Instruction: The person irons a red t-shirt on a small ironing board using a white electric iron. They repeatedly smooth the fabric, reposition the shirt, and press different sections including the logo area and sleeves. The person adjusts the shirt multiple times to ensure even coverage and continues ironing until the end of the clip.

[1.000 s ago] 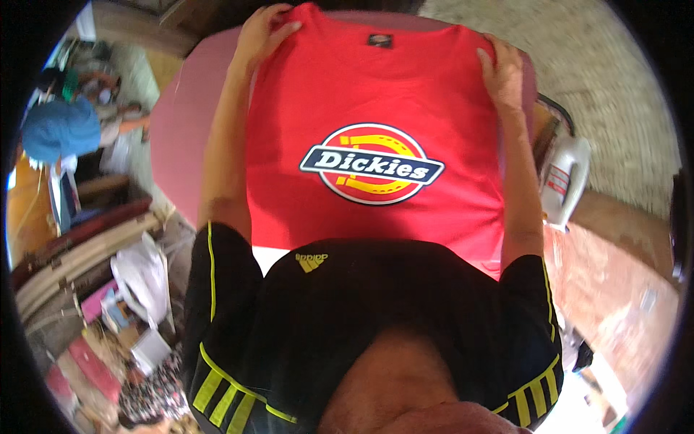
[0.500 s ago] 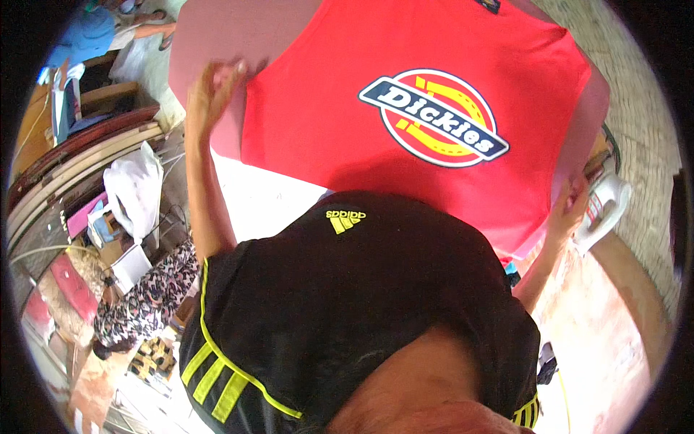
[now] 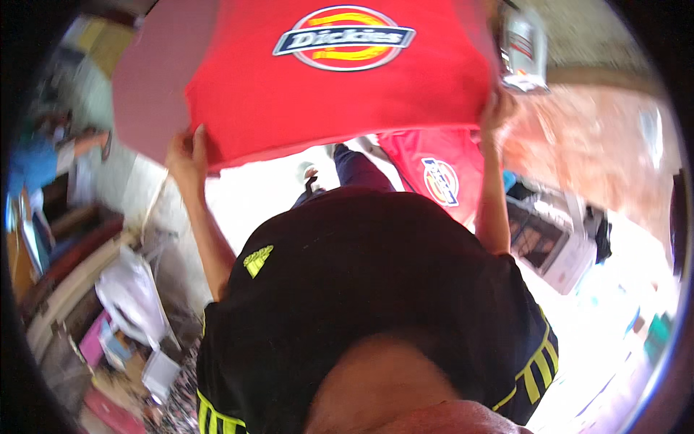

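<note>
A red shirt (image 3: 332, 108) with a round printed emblem lies over a dull pink ironing board (image 3: 155, 87). At the shirt's lower left corner, my left hand (image 3: 186, 155) pinches the edge, thumb on top of the cloth. My right hand (image 3: 499, 110) is closed around the lower right corner; its fingertips are partly hidden and blurred. Between the two hands the hem stretches nearly straight. Just beyond my right hand stands a white and grey clothes iron (image 3: 524, 50).
Below the hem at the right hangs another red printed garment (image 3: 419, 155). A grey boxy appliance (image 3: 542, 242) sits lower right. On the left are a white plastic bag (image 3: 134, 289), stacked wooden boards (image 3: 72, 289) and a person in blue (image 3: 32, 170).
My left hand has come down from above the board to the shirt's lower left corner and taken hold. The view has shifted, revealing the second red garment and my legs below the hem.
</note>
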The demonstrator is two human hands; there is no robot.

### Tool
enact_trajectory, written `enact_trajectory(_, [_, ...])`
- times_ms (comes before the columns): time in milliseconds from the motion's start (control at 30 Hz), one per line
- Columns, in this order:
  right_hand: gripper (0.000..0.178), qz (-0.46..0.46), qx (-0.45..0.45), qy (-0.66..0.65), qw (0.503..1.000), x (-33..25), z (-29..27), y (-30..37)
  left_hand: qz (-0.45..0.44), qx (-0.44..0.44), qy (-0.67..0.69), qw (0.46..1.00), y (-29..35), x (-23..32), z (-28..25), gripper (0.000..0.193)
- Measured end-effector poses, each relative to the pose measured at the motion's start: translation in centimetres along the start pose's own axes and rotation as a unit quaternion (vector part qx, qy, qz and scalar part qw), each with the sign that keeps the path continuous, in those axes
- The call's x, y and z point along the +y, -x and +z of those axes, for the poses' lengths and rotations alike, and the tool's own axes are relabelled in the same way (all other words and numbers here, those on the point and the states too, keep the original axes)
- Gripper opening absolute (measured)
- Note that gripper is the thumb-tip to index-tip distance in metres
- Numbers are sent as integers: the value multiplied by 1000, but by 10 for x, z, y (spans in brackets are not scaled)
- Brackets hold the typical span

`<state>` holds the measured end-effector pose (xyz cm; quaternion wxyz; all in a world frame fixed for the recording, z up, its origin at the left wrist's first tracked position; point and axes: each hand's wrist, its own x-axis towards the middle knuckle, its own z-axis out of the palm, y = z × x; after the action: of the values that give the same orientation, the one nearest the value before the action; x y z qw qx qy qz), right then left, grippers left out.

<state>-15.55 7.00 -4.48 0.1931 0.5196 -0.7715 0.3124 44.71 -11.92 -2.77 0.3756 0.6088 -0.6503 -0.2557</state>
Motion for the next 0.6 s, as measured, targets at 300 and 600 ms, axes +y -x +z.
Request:
enact_trajectory(300, [12, 52, 83, -50, 994, -7, -14, -8, 108, 14, -142, 984, -4, 13, 5, 27])
enact_trajectory(600, [39, 167, -221, -72, 958, 26, -35, -69, 346, 38, -149, 925, 19, 129, 72, 24])
